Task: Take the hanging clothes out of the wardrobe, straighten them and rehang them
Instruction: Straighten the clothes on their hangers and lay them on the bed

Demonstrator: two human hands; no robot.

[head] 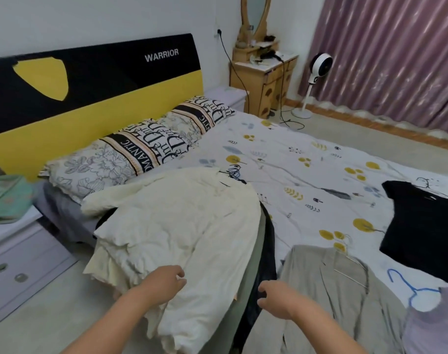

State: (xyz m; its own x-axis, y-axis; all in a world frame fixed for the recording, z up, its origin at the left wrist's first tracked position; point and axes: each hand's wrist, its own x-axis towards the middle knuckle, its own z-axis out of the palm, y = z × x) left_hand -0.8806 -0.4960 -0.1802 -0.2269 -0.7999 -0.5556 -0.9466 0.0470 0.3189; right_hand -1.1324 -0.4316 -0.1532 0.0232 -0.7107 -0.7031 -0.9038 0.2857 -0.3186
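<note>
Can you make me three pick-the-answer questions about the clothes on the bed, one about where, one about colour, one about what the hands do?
1. Where is the black garment?
A under the pillows
B on the bed's right side
C on the floor

2. What colour is the loose hanger?
A blue
B red
C green

3. What are the left hand and right hand doing?
A gripping a hanger
B holding a pillow
C holding nothing, fingers loosely curled

Answers: 1 B, it lies flat on the bedspread at right. 2 A, its outline is blue. 3 C, both hover over the clothes.
</note>
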